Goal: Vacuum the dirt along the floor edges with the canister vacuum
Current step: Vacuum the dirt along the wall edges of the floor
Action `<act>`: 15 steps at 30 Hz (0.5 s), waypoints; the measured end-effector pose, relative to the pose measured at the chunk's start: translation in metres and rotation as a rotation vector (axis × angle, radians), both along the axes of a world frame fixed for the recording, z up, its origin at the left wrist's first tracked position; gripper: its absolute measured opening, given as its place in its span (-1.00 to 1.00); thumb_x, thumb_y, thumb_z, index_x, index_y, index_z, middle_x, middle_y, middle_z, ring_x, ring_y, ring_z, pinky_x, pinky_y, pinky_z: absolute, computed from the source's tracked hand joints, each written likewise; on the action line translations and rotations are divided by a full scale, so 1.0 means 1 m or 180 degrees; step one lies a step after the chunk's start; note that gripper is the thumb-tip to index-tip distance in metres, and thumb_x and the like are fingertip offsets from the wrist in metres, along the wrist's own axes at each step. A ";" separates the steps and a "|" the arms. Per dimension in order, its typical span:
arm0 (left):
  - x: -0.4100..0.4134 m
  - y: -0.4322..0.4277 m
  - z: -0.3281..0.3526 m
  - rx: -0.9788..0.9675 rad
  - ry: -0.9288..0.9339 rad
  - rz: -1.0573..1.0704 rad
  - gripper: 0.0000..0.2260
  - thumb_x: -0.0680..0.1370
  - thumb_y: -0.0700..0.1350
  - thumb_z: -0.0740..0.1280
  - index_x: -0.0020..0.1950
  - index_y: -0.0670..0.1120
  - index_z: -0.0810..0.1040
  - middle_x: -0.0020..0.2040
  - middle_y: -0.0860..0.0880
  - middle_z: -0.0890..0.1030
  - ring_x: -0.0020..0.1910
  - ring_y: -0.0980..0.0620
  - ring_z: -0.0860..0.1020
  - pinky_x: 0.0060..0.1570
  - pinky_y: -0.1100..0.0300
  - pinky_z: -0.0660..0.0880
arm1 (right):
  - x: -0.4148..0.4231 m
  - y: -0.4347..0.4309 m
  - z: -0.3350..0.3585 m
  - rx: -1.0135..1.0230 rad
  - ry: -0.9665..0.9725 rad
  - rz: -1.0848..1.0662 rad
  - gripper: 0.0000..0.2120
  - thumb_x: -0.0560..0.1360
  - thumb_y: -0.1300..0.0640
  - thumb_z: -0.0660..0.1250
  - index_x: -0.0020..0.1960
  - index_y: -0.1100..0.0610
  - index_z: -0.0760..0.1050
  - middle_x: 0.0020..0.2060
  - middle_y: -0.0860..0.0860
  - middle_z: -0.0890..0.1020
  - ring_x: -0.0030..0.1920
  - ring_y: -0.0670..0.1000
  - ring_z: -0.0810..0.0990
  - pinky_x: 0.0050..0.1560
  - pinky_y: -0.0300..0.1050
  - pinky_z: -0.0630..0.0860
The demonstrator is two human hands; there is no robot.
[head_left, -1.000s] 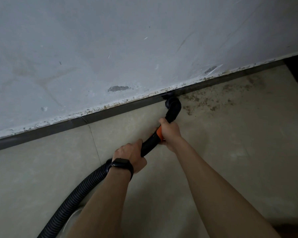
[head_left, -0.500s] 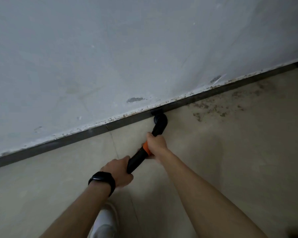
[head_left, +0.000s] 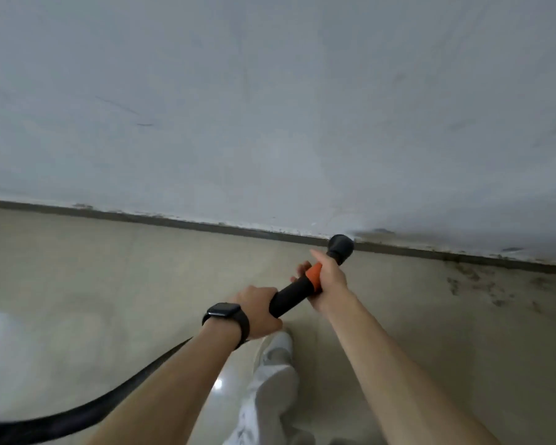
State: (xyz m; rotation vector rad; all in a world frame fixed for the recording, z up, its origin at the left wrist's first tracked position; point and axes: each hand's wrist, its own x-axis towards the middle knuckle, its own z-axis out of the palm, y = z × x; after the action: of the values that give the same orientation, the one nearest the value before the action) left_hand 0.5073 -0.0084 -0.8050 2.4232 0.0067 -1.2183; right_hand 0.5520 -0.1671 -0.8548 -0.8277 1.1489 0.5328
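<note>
Both hands grip the black vacuum wand [head_left: 289, 298]. The left hand [head_left: 257, 311], a black watch [head_left: 223, 313] on its wrist, wraps the lower end, and the right hand [head_left: 329, 281] curls round the orange band [head_left: 313, 277]. The nozzle [head_left: 341, 247] sits at the dark skirting strip [head_left: 174, 221], where the floor [head_left: 109, 268] meets the wall [head_left: 270, 123]. Dirt [head_left: 482, 284] lies along the floor edge, right of the nozzle. The hose [head_left: 109, 409] trails off to the lower left.

The head camera looks steeply down (wide-angle) at wall [head_left: 270, 107] and floor [head_left: 77, 268] close ahead.
</note>
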 end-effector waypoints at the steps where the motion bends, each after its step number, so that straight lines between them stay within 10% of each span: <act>1: -0.019 0.019 0.020 0.0035 -0.0091 0.0145 -0.85 0.42 0.00 0.36 -0.09 0.12 0.40 -0.23 0.10 0.51 -0.26 0.04 0.53 -0.34 0.19 0.43 | -0.011 0.024 0.027 0.0062 -0.0059 -0.0034 -0.75 0.51 0.17 0.51 0.12 0.15 0.51 -0.26 0.07 0.64 -0.38 0.05 0.71 -0.27 0.05 0.66; 9: -0.172 0.126 0.230 0.0167 -0.0497 0.1478 -0.83 0.49 -0.05 0.30 -0.10 0.08 0.29 -0.20 0.06 0.51 -0.17 -0.11 0.55 -0.25 0.10 0.41 | -0.119 0.167 0.268 -0.0070 -0.0386 0.0840 -0.80 0.41 0.30 0.47 -0.17 0.14 0.45 -0.45 0.01 0.49 -0.48 0.01 0.51 -0.31 -0.05 0.57; 15: -0.259 0.145 0.384 -0.0205 -0.0688 0.2918 -0.80 0.44 0.15 0.39 -0.11 0.15 0.40 -0.21 0.09 0.60 -0.23 0.00 0.59 -0.23 0.12 0.52 | -0.179 0.258 0.458 -0.0549 -0.1772 0.2624 -0.88 0.28 0.25 0.40 -0.27 0.17 0.45 -0.55 0.05 0.50 -0.57 0.04 0.44 -0.43 -0.11 0.43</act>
State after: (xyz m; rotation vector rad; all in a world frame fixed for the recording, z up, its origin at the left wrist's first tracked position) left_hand 0.2487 0.1363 -0.4208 2.0527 0.8853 -0.5187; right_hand 0.3728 0.0908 -0.3971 -1.4978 0.3043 0.8079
